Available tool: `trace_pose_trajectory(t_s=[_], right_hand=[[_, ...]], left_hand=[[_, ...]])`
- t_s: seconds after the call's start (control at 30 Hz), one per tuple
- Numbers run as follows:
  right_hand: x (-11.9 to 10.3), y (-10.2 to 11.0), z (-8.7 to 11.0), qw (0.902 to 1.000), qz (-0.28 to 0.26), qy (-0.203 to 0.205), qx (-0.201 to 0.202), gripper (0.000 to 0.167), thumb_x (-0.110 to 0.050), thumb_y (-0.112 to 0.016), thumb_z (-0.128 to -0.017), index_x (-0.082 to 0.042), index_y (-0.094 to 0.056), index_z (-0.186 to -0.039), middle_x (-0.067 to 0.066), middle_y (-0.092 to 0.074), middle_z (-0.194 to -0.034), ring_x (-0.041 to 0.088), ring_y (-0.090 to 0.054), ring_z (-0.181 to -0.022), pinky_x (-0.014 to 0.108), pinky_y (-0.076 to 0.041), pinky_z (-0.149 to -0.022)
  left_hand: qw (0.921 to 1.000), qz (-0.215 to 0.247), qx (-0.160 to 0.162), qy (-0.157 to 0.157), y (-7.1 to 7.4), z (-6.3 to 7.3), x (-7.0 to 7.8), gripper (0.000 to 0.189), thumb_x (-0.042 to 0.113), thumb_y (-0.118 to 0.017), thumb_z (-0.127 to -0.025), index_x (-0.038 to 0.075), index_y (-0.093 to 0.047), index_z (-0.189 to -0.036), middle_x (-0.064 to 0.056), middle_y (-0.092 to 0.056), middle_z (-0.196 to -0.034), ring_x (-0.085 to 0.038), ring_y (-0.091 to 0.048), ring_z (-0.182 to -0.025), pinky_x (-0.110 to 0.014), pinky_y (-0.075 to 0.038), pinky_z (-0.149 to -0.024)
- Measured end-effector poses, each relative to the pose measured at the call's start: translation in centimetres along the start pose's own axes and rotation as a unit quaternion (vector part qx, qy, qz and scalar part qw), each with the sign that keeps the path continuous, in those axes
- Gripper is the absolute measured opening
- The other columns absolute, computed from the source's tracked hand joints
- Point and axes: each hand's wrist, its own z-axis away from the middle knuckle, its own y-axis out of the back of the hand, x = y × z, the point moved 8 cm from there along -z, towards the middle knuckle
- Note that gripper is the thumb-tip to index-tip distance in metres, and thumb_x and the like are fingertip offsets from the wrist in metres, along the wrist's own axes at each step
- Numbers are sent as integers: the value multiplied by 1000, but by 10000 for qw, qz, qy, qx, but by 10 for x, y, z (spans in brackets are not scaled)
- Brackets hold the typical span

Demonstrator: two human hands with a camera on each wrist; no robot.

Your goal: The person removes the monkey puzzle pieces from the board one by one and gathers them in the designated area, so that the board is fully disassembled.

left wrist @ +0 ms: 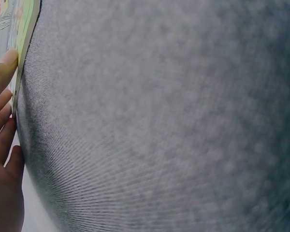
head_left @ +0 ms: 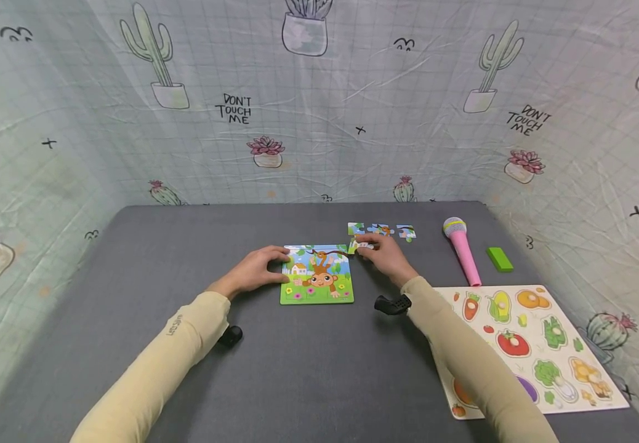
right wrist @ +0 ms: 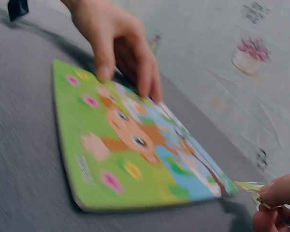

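Fingers (right wrist: 282, 190) pinch thin piece (head_left: 356, 246) beside round-cornered board (right wrist: 89, 193).

Soft, even light washes your desk (head_left: 308, 369); your left wrist view blurs, darkening toward 3 o'clock, while your right wrist view smears the puzzle board (right wrist: 99, 145).

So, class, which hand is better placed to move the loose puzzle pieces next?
Probably the right hand: it pinches one puzzle piece near the other loose pieces, while the left hand, farther off, touches the left edge of the monkey puzzle.
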Motion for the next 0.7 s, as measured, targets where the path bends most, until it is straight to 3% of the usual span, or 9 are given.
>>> trace_pose_trajectory(t_s=[0.2,0.37,0.57,0.7], right_hand=[[12,14,-5,9997,36,-190,-165,34,-13,-53,-102,-7,-57,-135,15,-48,-142,33,-58,-111,38,-51,-93],[15,15,-9,9994,199,-187,-216,31,-15,-55,-102,-8,-60,-132,14,-51,-138,31,-60,-107,37,-52,-89],[9,12,-12,9966,730,293,-256,28,-14,-57,-100,-7,-64,-126,15,-57,-131,30,-60,-104,40,-53,-83],[3,13,-13,9887,1345,657,-67,26,-13,-60,-98,-7,-68,-122,15,-62,-125,32,-59,-105,45,-50,-85]], left_hand=[[10000,-26,-20,30,0,0,0,50,28,-76,-87,2,-63,-128,-12,-48,-145,-33,-40,-136,-50,-34,-111],[10000,-15,-22,46,0,0,1,50,28,-77,-86,3,-63,-127,-12,-48,-145,-33,-40,-136,-50,-34,-111],[10000,-39,-17,17,-1,-1,1,49,26,-77,-87,2,-64,-127,-12,-49,-144,-33,-40,-136,-50,-34,-111],[10000,-75,-11,-12,-1,-2,1,49,26,-77,-87,2,-64,-127,-13,-49,-144,-33,-41,-136,-50,-34,-111]])
